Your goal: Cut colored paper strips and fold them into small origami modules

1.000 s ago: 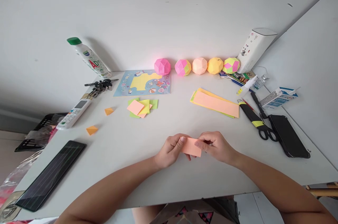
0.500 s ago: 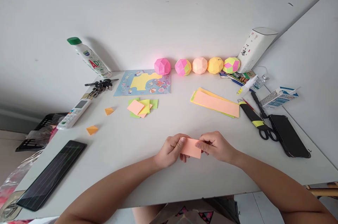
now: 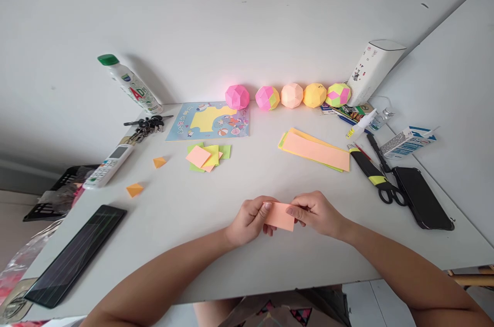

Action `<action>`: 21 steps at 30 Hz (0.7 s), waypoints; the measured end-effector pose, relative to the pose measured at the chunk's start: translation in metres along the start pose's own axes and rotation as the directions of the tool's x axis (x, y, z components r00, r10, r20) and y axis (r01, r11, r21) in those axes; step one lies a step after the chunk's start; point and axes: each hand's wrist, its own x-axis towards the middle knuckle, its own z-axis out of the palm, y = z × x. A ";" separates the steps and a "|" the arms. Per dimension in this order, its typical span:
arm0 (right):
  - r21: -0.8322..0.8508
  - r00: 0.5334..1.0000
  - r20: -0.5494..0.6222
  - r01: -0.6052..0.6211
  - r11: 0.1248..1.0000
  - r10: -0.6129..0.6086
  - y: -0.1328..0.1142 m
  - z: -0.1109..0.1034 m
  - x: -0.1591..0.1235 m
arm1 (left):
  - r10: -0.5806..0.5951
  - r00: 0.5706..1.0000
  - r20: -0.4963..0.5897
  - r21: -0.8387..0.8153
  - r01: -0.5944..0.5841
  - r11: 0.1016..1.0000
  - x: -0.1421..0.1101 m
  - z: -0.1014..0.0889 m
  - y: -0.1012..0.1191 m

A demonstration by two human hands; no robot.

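A small peach-coloured piece of paper [image 3: 280, 217] is held above the table, near its front edge. My left hand [image 3: 250, 220] pinches its left side, thumb on top and fingers underneath. At the upper right corner, my right hand [image 3: 317, 213] grips the same paper between thumb and fingers. Beyond the hands lies a fanned stack of long paper strips [image 3: 314, 149], peach on top with yellow and green below. Small paper squares [image 3: 199, 156] in peach, yellow and green overlap in a pile at the left. Two orange folded paper pieces [image 3: 135, 190] rest farther left.
Several faceted paper balls [image 3: 292, 95] line the wall beside a blue picture sheet [image 3: 185, 129]. A tablet [image 3: 77, 255], a remote [image 3: 109, 166], keys [image 3: 146, 125] and a bottle [image 3: 133, 85] are at left. Scissors [image 3: 389, 196], a utility knife [image 3: 368, 166], glue [image 3: 360, 125] and a phone [image 3: 424, 198] lie right.
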 end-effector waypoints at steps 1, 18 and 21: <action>-0.012 1.000 -0.003 0.018 1.000 -0.018 0.000 0.000 0.000 | 0.000 1.000 0.006 0.001 0.000 1.000 0.000 0.000 0.001; -0.089 0.976 -0.038 0.212 0.973 -0.216 -0.003 -0.001 0.000 | -0.215 0.956 0.201 -0.266 0.265 0.927 0.005 -0.003 0.002; -0.096 0.976 -0.047 0.208 0.973 -0.214 -0.003 -0.001 0.000 | -0.267 0.920 0.285 -0.257 0.342 0.904 0.006 -0.005 0.004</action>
